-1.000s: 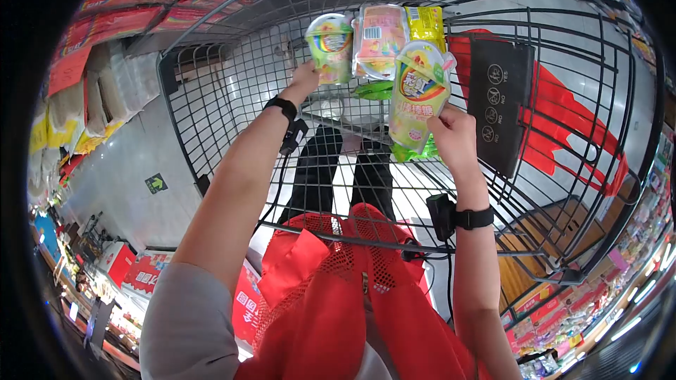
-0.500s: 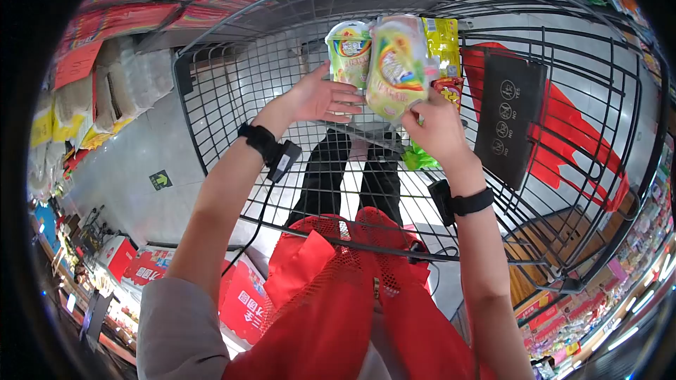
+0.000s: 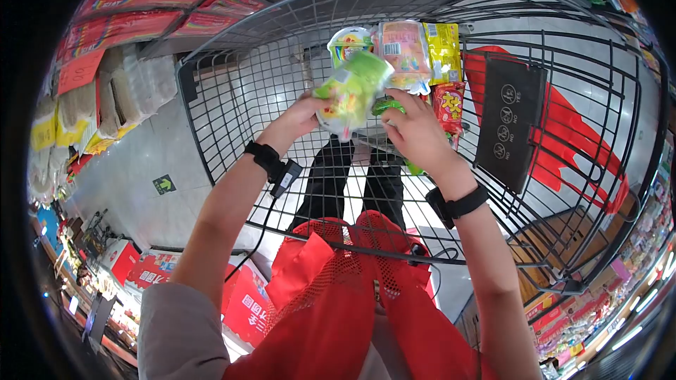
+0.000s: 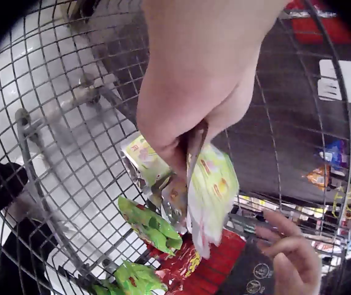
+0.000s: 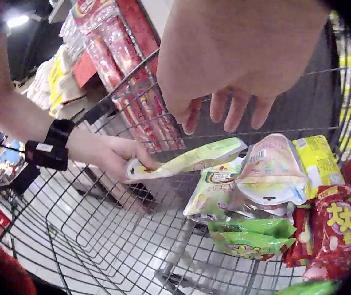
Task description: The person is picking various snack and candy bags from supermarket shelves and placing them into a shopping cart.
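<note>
Over the shopping cart's basket, my left hand (image 3: 301, 114) pinches a green-and-white candy pouch (image 3: 358, 88) by one edge. The pouch is tilted and blurred in the head view, and nearly edge-on in the right wrist view. My right hand (image 3: 422, 134) is apart from it to the right, holding nothing, its fingers (image 5: 237, 114) loosely bent. Below lie a similar rainbow-printed pouch (image 5: 215, 190) and a pink-printed pouch (image 5: 270, 169) with its barcode side up. Green packets (image 5: 252, 236) lie nearer, just under the right hand in the head view.
A yellow packet (image 3: 442, 53) and red snack packets (image 3: 448, 105) lie at the right of the goods. A black sign panel (image 3: 510, 123) hangs on the cart's right wire side, with red cloth (image 3: 563, 148) beyond. Shelves of red packages (image 3: 134, 0) stand at left.
The candy pouch has passed from my right hand to my left, moving left and turning over. My left hand had first let go of the rainbow pouch lying in the cart.
</note>
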`<state>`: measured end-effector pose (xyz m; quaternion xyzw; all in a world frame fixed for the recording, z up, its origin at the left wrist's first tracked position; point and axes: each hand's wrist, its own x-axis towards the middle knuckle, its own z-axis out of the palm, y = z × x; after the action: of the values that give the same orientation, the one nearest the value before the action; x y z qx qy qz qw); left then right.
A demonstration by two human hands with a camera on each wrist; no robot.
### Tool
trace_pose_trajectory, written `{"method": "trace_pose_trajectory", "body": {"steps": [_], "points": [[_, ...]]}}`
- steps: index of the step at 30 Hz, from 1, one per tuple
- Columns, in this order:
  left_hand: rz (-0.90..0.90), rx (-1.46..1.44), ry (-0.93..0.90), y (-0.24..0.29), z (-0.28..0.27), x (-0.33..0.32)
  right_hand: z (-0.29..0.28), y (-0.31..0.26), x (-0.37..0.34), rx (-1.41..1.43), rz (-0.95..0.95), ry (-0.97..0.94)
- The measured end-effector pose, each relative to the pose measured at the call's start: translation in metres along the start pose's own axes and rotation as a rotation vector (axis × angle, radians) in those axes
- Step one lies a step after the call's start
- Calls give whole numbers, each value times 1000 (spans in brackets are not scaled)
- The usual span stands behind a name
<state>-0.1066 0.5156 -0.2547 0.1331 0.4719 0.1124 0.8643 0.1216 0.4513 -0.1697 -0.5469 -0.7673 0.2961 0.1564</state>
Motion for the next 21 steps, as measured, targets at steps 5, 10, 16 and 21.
{"method": "trace_pose_trajectory", "body": {"steps": [5, 10, 16, 21], "points": [[249, -136, 179, -13, -16, 39, 11, 0, -8, 114, 98, 80], [197, 214, 291, -25, -29, 84, 15, -9, -7, 305, 157, 85], [162, 613, 394, -17, -32, 100, 12, -8, -7, 337, 139, 118], [84, 914, 574, -12, -43, 108, 9, -7, -13, 345, 171, 125]]}}
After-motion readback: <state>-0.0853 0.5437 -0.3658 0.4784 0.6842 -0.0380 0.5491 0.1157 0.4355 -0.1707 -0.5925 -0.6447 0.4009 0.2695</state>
